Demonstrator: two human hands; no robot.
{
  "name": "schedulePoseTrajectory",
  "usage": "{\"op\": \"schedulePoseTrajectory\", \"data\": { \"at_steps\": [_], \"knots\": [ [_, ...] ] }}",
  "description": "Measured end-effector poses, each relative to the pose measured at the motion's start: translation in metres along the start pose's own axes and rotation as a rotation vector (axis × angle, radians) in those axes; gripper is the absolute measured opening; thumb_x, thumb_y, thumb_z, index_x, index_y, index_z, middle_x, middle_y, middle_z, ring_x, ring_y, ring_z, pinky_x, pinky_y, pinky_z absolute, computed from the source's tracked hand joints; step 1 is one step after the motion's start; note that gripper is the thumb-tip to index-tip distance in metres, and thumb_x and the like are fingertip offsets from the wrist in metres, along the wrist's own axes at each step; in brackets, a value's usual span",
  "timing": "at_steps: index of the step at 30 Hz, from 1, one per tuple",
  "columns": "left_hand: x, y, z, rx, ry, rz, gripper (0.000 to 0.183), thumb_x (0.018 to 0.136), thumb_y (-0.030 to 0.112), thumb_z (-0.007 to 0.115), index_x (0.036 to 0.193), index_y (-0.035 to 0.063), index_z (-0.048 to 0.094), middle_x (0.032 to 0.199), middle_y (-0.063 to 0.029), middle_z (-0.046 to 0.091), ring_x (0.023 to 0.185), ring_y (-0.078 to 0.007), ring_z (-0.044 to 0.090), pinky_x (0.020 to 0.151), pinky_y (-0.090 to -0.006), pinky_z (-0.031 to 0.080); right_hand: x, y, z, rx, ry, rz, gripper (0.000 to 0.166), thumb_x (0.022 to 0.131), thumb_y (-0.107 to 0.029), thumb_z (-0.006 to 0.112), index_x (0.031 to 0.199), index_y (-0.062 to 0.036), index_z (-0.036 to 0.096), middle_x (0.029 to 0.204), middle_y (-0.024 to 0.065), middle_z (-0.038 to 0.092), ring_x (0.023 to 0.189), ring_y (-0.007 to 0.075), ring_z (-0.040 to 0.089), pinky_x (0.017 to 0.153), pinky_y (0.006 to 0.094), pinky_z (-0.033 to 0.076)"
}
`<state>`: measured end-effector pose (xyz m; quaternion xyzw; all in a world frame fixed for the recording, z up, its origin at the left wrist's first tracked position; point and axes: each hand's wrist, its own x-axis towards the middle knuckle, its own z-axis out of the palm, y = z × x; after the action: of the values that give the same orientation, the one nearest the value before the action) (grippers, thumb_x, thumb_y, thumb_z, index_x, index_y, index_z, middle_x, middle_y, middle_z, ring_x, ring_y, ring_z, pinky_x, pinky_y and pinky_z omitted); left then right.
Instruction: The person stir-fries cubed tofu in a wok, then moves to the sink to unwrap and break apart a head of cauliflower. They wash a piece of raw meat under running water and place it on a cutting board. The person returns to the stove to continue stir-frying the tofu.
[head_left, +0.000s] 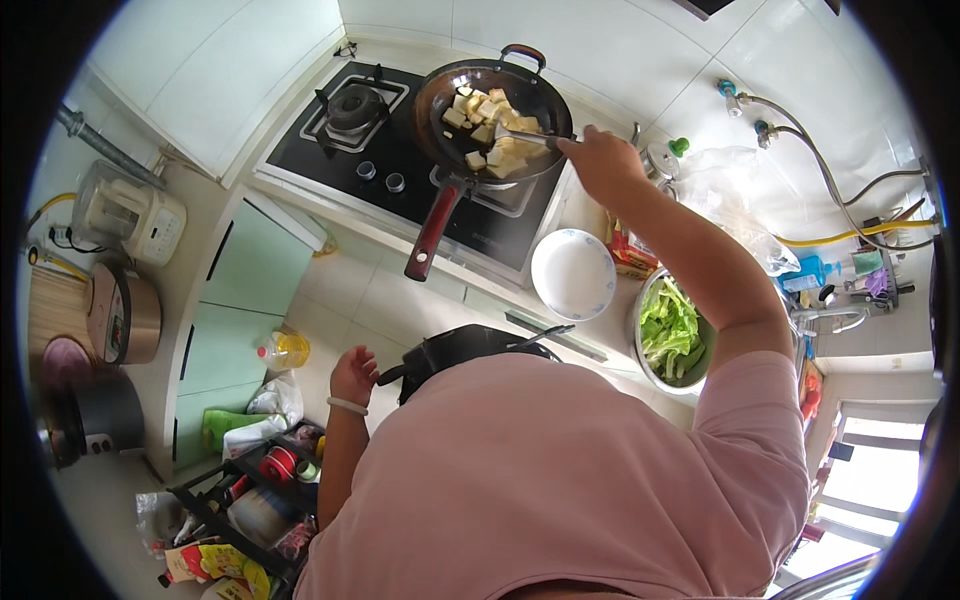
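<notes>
My right hand (606, 161) grips the handle of a metal spatula (525, 136), whose blade lies among the food in a dark wok (442, 139). Pale cubes of what looks like tofu (491, 112) fill the middle and near side of the wok. It sits on the right burner of a black glass gas hob (300, 154), its red handle (435, 229) pointing towards me. My left hand (355, 375) hangs low by my side, holding nothing, its fingers loosely curled. Close beside it is the dark handle of a black object (450, 349) at my waist, partly hidden by my shirt.
A white bowl (574, 274) stands right of the hob, near a metal basin (639, 337) of green leaves (671, 322). The left burner (352, 109) is bare. An oil bottle (285, 350) and a loaded black rack (217, 480) stand on the floor at left.
</notes>
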<state>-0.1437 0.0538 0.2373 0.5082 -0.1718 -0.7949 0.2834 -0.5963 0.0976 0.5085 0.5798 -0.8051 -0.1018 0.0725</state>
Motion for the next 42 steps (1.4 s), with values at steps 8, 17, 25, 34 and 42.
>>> {"op": "schedulePoseTrajectory", "data": {
  "at_steps": [8,17,25,34,42],
  "knots": [
    [-0.001,-0.001,0.023,0.024,-0.025,-0.009,0.020,0.086,0.028,0.052,0.095,0.0110,0.057,0.082,-0.0022,0.060,0.072,-0.0163,0.056,0.065,-0.0308,0.047,-0.042,0.052,-0.028,0.073,-0.060,0.044,0.041,0.078,-0.006,0.047,0.116,-0.0161,0.057,0.101,0.0139,0.060,0.094,0.0290,0.059,0.079,0.0378,0.049],
    [0.031,0.028,0.000,0.024,-0.055,-0.054,0.020,0.085,0.028,0.052,0.095,0.0107,0.057,0.081,-0.0025,0.060,0.071,-0.0158,0.056,0.063,-0.0303,0.046,-0.027,0.030,-0.062,0.219,-0.325,0.104,0.034,0.073,-0.008,0.048,0.104,-0.0097,0.063,0.101,0.0134,0.062,0.095,0.0290,0.058,0.083,0.0377,0.046],
    [0.082,0.102,-0.023,0.195,-0.104,-0.092,0.020,0.084,0.028,0.052,0.094,0.0108,0.057,0.080,-0.0022,0.059,0.068,-0.0156,0.054,0.061,-0.0297,0.045,-0.005,-0.011,0.010,0.446,-0.236,0.345,0.038,0.075,-0.010,0.046,0.111,-0.0114,0.059,0.102,0.0150,0.061,0.095,0.0329,0.057,0.083,0.0402,0.045],
    [0.135,0.137,-0.068,0.263,-0.092,-0.218,0.018,0.083,0.026,0.053,0.091,0.0109,0.056,0.076,-0.0024,0.058,0.065,-0.0161,0.053,0.056,-0.0298,0.043,0.022,-0.079,-0.066,-0.062,-0.059,0.074,0.040,0.079,-0.007,0.053,0.115,-0.0252,0.058,0.090,0.0096,0.056,0.089,0.0262,0.058,0.076,0.0370,0.048],
    [0.147,0.125,-0.048,0.256,-0.169,-0.289,0.018,0.083,0.025,0.053,0.092,0.0098,0.056,0.077,-0.0030,0.058,0.066,-0.0170,0.053,0.056,-0.0296,0.044,0.162,-0.161,-0.042,-0.216,-0.146,-0.017,0.016,0.073,-0.009,0.061,0.087,-0.0068,0.069,0.096,0.0093,0.063,0.090,0.0250,0.062,0.066,0.0334,0.053]
  ]
}}
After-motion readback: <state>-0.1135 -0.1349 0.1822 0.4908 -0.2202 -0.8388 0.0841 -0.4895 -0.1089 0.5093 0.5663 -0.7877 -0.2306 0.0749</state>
